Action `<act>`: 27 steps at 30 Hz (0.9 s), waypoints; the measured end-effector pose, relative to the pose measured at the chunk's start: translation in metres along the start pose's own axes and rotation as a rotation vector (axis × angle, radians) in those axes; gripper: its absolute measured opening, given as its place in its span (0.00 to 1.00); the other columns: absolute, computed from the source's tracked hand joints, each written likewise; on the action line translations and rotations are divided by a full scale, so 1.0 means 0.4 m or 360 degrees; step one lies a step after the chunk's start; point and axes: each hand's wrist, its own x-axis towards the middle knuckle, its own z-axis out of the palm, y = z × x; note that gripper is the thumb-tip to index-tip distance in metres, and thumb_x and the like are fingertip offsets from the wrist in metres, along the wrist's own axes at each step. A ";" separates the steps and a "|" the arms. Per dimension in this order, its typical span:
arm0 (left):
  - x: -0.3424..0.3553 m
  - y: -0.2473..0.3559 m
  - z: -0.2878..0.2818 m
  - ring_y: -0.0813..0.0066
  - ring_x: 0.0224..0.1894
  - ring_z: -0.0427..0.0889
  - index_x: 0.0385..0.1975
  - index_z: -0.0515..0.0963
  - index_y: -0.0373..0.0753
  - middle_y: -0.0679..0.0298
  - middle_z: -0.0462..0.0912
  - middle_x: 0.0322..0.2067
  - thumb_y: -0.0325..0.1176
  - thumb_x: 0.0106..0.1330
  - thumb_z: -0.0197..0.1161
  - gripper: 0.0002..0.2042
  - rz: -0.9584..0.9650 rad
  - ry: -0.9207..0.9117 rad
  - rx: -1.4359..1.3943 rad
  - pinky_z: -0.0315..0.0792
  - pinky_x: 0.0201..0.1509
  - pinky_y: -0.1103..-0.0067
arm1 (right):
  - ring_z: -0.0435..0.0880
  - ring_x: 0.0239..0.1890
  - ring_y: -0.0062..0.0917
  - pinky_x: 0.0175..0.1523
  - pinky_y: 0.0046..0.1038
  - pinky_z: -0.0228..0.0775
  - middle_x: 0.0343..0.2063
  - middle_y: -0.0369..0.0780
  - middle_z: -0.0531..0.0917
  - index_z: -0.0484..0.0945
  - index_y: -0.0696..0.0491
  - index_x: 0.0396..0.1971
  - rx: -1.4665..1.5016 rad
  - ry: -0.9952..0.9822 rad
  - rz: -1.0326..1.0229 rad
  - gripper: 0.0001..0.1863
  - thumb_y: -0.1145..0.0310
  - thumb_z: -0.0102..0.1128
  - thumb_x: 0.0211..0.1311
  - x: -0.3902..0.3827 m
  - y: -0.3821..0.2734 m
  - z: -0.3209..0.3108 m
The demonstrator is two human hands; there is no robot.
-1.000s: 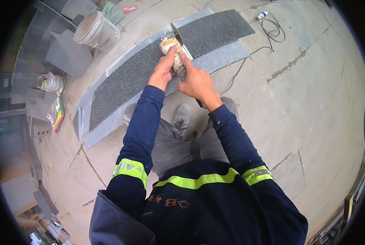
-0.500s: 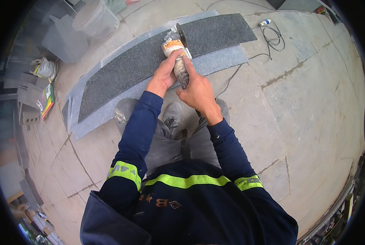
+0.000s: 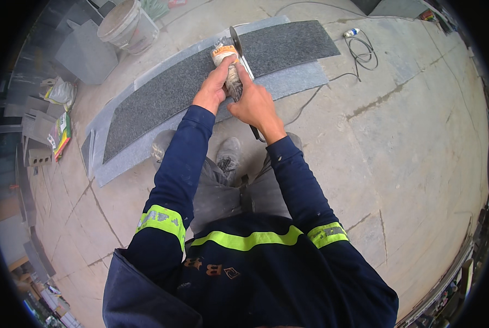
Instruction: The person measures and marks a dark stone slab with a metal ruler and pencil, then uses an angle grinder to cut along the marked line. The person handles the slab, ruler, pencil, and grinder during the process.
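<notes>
My left hand (image 3: 214, 85) and my right hand (image 3: 253, 106) both grip an angle grinder (image 3: 228, 54) with a worn, taped orange-and-white body. My left hand wraps its front, and my right hand holds the rear with the index finger stretched along it. The grinder's thin cutting disc (image 3: 234, 39) stands upright at the far part of a long, dark, speckled slab (image 3: 157, 109); whether it touches the stone I cannot tell. A lighter grey slab (image 3: 298, 79) lies beneath the dark one. My dusty shoe (image 3: 228, 158) is just in front of the slabs' near edge.
A white bucket (image 3: 124, 30), grey offcuts (image 3: 86, 54) and bags (image 3: 61, 136) lie at the left on the concrete floor (image 3: 414, 164). A cable (image 3: 367, 57) with a blue-and-white plug (image 3: 352, 33) is coiled right of the slabs. A dark box-like object (image 3: 392, 8) sits at the back right.
The grinder, held in both my hands throughout, has moved a little forward over the dark slab, toward its far edge. The view has also shifted slightly; my grip looks the same.
</notes>
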 end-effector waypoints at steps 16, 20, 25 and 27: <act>-0.024 -0.042 0.000 0.71 0.44 0.93 0.62 0.83 0.39 0.64 0.91 0.47 0.55 0.76 0.73 0.27 0.0014 0.0063 0.0158 0.86 0.47 0.70 | 0.92 0.47 0.63 0.57 0.56 0.84 0.42 0.61 0.92 0.55 0.45 0.89 0.0141 -0.0083 0.0035 0.63 0.67 0.75 0.48 -0.043 0.031 0.007; 0.004 -0.023 -0.004 0.70 0.45 0.93 0.62 0.83 0.40 0.64 0.91 0.48 0.56 0.76 0.73 0.27 0.0040 0.0047 0.0136 0.86 0.48 0.69 | 0.92 0.47 0.64 0.57 0.56 0.84 0.42 0.61 0.92 0.55 0.46 0.88 0.0049 -0.0039 0.0019 0.63 0.67 0.74 0.47 -0.012 0.019 0.007; -0.063 -0.055 0.005 0.57 0.45 0.95 0.63 0.78 0.39 0.56 0.90 0.46 0.52 0.81 0.69 0.24 -0.0035 -0.0001 0.0152 0.92 0.51 0.60 | 0.92 0.46 0.63 0.55 0.55 0.85 0.41 0.61 0.92 0.55 0.49 0.88 0.0106 -0.0010 -0.0051 0.62 0.69 0.74 0.48 -0.097 0.015 -0.022; -0.104 -0.077 0.012 0.58 0.44 0.95 0.62 0.78 0.38 0.56 0.91 0.45 0.53 0.81 0.70 0.25 -0.0050 -0.0034 0.0178 0.92 0.51 0.61 | 0.92 0.44 0.62 0.54 0.53 0.85 0.38 0.60 0.92 0.57 0.51 0.87 0.0161 -0.0008 -0.0006 0.61 0.71 0.74 0.48 -0.143 0.018 -0.032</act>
